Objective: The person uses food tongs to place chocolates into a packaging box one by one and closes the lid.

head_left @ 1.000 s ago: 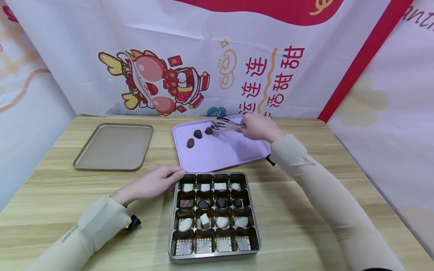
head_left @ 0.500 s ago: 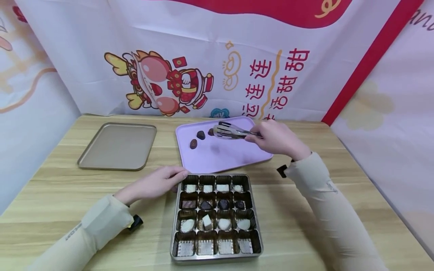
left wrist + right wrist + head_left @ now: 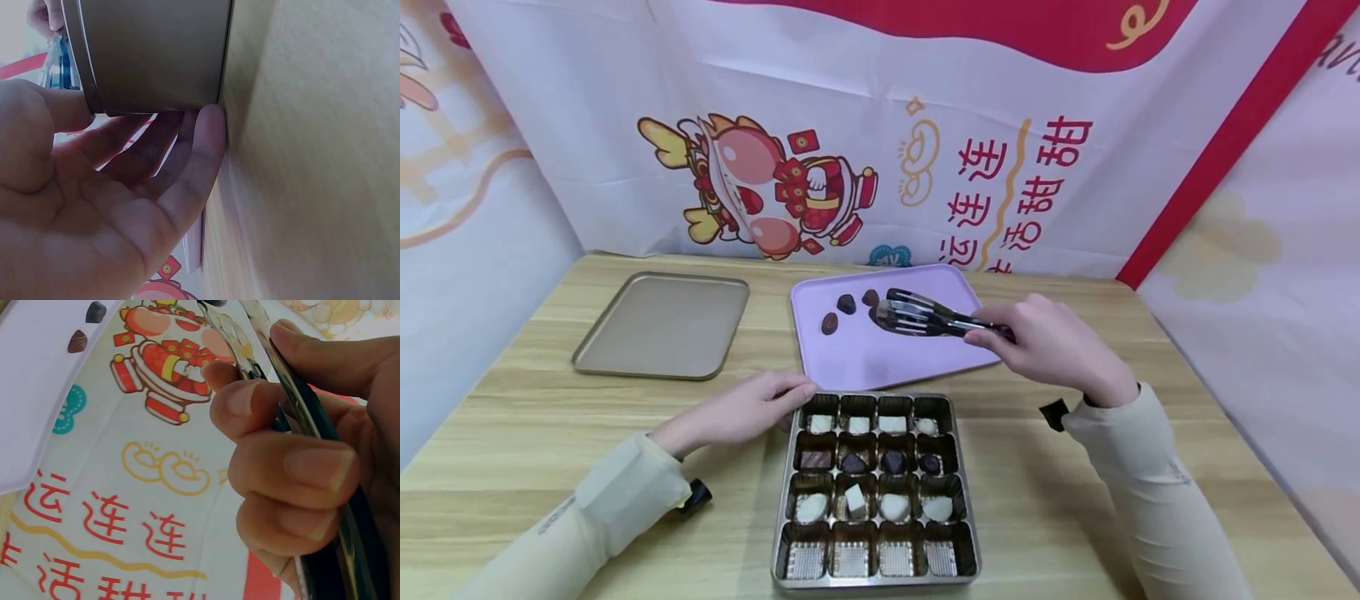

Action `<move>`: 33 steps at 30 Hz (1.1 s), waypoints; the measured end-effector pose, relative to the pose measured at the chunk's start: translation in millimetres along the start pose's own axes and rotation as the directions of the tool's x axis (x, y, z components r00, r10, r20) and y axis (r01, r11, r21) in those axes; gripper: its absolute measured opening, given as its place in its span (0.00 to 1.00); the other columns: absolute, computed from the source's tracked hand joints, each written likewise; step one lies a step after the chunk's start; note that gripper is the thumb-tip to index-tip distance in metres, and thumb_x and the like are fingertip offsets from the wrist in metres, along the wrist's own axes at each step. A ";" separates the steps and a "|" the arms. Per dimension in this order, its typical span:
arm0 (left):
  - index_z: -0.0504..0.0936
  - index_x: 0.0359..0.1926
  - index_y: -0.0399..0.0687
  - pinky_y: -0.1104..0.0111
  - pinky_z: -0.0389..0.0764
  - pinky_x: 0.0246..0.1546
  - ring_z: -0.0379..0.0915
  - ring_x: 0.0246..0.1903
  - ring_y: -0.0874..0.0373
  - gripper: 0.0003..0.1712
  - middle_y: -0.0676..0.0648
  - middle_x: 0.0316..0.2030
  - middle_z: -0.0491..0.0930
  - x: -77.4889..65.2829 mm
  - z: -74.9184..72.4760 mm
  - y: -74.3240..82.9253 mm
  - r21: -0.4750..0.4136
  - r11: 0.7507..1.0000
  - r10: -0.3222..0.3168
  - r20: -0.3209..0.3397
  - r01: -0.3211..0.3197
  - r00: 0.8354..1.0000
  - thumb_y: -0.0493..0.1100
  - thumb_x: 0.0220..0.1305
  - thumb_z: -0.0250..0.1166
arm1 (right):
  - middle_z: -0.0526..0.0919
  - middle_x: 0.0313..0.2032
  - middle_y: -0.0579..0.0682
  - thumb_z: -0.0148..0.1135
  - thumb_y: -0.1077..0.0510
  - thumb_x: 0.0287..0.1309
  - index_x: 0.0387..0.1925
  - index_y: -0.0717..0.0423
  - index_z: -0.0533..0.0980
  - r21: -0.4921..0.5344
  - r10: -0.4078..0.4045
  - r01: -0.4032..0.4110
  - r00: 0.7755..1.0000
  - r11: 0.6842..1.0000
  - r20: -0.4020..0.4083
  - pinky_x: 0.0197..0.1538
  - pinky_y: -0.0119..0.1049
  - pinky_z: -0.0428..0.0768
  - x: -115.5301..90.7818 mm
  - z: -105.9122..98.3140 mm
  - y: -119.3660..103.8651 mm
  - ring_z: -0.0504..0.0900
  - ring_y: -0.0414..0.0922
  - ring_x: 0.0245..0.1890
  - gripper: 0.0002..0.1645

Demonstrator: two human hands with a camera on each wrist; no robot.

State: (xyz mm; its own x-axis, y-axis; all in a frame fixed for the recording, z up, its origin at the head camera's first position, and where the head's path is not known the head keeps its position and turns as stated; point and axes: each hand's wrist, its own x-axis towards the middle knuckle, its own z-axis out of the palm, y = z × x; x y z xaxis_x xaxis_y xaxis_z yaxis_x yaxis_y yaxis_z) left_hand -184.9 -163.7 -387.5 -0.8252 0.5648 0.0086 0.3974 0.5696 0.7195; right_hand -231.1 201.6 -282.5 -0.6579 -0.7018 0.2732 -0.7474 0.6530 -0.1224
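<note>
My left hand [image 3: 741,408] is at the far left corner of a metal box [image 3: 780,517] divided into compartments; its thumb touches the rim and its fingers lie against the wall [image 3: 156,56]. The right hand [image 3: 1041,342] grips slotted serving tongs [image 3: 917,318] over a lilac tray [image 3: 917,358]. A dark piece [image 3: 215,302], mostly hidden, sits between the tong tips. Several dark chocolates, one of them black [image 3: 846,304], lie on the tray's left part. The box holds a row of dark chocolates [image 3: 893,462] between two rows of white ones [image 3: 893,507]; its near row shows bare bottoms.
A flat brown tray [image 3: 662,325] lies at the back left of the wooden table [image 3: 1037,533]. Printed cloth [image 3: 820,50] hangs behind and at both sides. The lilac tray's near edge is close to the box's far edge.
The right hand and tongs have risen from the lilac tray and moved right and nearer, with the dark piece in the tongs. My left hand stays at the box corner.
</note>
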 end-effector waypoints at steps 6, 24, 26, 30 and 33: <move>0.78 0.50 0.59 0.59 0.69 0.53 0.72 0.46 0.60 0.18 0.59 0.42 0.77 -2.5 0.8 0.4 -0.006 1.000 -0.023 0.000 0.023 1.000 0.56 0.76 0.44 | 0.70 0.19 0.32 0.58 0.46 0.64 0.33 0.45 0.79 0.013 -0.100 0.100 0.995 0.995 -0.020 0.25 0.30 0.69 -10.0 -4.0 -11.6 0.67 0.31 0.17 0.10; 0.79 0.49 0.56 0.62 0.71 0.45 0.72 0.35 0.56 0.19 0.55 0.33 0.76 1.1 0.5 1.6 -0.031 0.999 -0.026 0.018 0.027 0.999 0.54 0.76 0.43 | 0.67 0.24 0.33 0.60 0.49 0.63 0.35 0.47 0.74 0.114 -0.502 0.496 0.864 0.861 0.028 0.27 0.23 0.67 -17.6 -2.1 -65.7 0.65 0.29 0.21 0.07; 0.78 0.50 0.55 0.62 0.71 0.45 0.72 0.35 0.55 0.19 0.55 0.34 0.76 1.0 0.0 1.4 -0.031 0.999 -0.028 0.020 0.028 0.999 0.54 0.76 0.43 | 0.70 0.25 0.33 0.59 0.49 0.64 0.37 0.48 0.76 0.132 -0.536 0.527 0.843 0.840 0.047 0.27 0.22 0.69 -17.3 -0.1 -71.1 0.66 0.27 0.21 0.08; 0.78 0.50 0.55 0.62 0.72 0.45 0.72 0.35 0.55 0.19 0.53 0.34 0.76 1.6 -0.1 -0.1 -0.029 0.999 -0.035 0.022 0.035 0.999 0.54 0.76 0.43 | 0.74 0.30 0.33 0.56 0.48 0.66 0.43 0.52 0.77 0.188 -0.582 0.561 0.810 0.806 0.077 0.29 0.19 0.70 -17.1 3.1 -79.0 0.67 0.25 0.24 0.13; 0.78 0.51 0.54 0.62 0.71 0.47 0.72 0.36 0.56 0.19 0.53 0.34 0.76 1.2 -0.3 -1.0 -0.020 0.999 -0.036 0.013 0.036 0.999 0.54 0.76 0.43 | 0.71 0.28 0.33 0.54 0.47 0.68 0.42 0.52 0.76 0.201 -0.595 0.569 0.797 0.797 0.102 0.27 0.18 0.67 -16.1 6.2 -84.2 0.65 0.25 0.22 0.13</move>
State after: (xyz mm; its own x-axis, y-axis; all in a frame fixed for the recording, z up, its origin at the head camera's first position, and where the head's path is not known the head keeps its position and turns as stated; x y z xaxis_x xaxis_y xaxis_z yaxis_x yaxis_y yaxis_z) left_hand -186.4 -163.7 -388.1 -0.8336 0.5518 -0.0259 0.3593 0.5771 0.7334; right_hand -158.2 156.2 -282.5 -0.0895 -0.9770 0.1936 -0.9890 0.0641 -0.1336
